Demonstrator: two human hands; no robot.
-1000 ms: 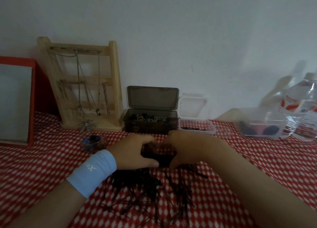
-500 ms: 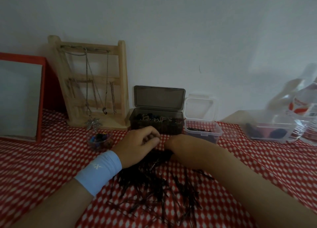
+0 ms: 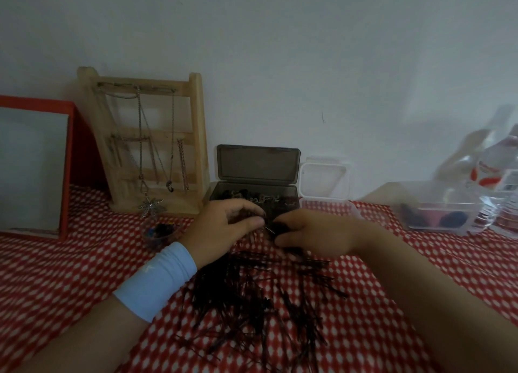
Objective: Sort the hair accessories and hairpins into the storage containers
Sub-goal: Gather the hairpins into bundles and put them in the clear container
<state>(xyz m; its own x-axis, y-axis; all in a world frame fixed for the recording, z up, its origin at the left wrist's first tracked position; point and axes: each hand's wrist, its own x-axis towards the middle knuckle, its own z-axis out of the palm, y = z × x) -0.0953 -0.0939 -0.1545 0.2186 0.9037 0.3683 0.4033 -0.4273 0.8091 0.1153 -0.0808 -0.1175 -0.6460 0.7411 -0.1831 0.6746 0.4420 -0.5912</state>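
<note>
A loose pile of black hairpins is spread on the red checked cloth in front of me. My left hand, with a light blue wristband, and my right hand meet at the far end of the pile. Both pinch a small dark bunch of hairpins between their fingertips. Just behind the hands stands an open dark grey box filled with small hair accessories. Beside it on the right is a small clear container with its lid up.
A wooden jewellery stand with hanging necklaces leans at the wall on the left, next to a red-framed board. A small bowl of coloured bits sits near my left wrist. At right are a clear tub and a water bottle.
Both hands have lifted from cupping the pile and now pinch a small bunch at its far end. The view shifted, so everything sits further right.
</note>
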